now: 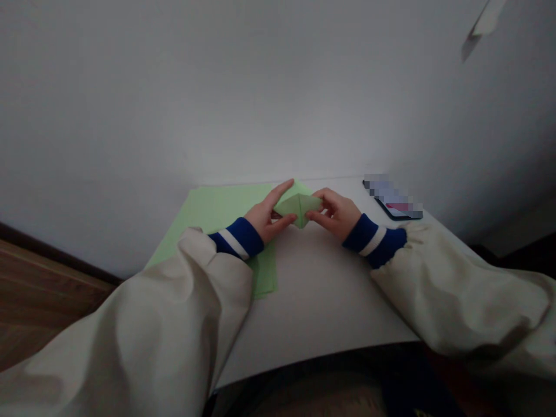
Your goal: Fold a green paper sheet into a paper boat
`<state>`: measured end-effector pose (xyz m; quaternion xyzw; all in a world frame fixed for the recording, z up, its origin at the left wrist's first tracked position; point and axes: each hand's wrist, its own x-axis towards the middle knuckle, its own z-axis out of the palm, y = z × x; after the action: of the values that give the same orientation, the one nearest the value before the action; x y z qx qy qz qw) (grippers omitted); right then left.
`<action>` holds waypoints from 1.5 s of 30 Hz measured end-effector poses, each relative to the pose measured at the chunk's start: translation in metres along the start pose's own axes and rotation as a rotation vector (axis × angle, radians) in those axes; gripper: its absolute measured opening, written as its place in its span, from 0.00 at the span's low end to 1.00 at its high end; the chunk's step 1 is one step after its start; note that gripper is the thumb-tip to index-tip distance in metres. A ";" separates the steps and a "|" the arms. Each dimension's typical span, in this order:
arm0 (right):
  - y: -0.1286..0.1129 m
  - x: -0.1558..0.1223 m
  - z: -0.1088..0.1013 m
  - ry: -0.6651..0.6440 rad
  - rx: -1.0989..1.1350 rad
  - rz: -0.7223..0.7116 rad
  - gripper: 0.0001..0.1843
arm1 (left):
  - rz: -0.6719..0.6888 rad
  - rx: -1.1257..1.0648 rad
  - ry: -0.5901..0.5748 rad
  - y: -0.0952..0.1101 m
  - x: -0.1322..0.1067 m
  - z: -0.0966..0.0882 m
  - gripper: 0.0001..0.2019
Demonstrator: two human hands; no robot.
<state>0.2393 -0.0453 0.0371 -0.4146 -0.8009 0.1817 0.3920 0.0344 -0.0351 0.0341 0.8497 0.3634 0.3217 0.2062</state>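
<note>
- One folded paper (299, 205), over the tabletop (330, 301); probably light, easily creased, best taken by its edges.
- One left hand (263, 219), curved fingers gripping one side.
- One right hand (339, 214), fingers pinching the other.

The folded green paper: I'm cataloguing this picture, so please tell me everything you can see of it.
The folded green paper is pale green, plain and matte, and looks like thin paper. Its front is roughly diamond-shaped, with a crease running down the middle to a lower point; another panel rises behind. The left hand and right hand grip its sides, thumbs in front. It appears above the white table; whether it touches the surface is unclear.
</note>
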 end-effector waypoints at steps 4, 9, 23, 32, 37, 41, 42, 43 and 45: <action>0.006 0.001 0.001 -0.078 -0.006 0.081 0.21 | -0.050 0.035 -0.022 -0.001 0.002 -0.001 0.24; 0.014 0.002 0.005 -0.162 -0.102 0.234 0.26 | -0.169 0.199 -0.082 -0.003 0.006 -0.001 0.23; 0.011 0.007 0.002 -0.256 -0.449 0.274 0.23 | -0.298 0.651 -0.161 0.001 0.010 0.001 0.25; 0.004 0.010 0.003 -0.333 -0.610 0.250 0.27 | -0.159 0.887 -0.206 0.004 0.010 0.000 0.29; -0.004 0.010 0.003 -0.357 -0.735 0.165 0.23 | -0.137 0.918 -0.218 0.012 0.007 -0.002 0.29; -0.008 0.009 0.002 -0.368 -0.767 0.147 0.20 | -0.132 0.912 -0.213 0.014 0.006 -0.002 0.29; -0.009 0.009 0.002 -0.373 -0.771 0.149 0.20 | -0.132 0.907 -0.216 0.015 0.006 -0.003 0.29; -0.010 0.009 0.002 -0.374 -0.776 0.153 0.20 | -0.136 0.903 -0.222 0.015 0.006 -0.003 0.29; -0.010 0.009 0.003 -0.372 -0.785 0.163 0.19 | -0.152 0.901 -0.234 0.016 0.005 -0.004 0.30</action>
<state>0.2288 -0.0440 0.0460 -0.5540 -0.8310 -0.0342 0.0384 0.0424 -0.0411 0.0484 0.8560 0.5024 0.0181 -0.1204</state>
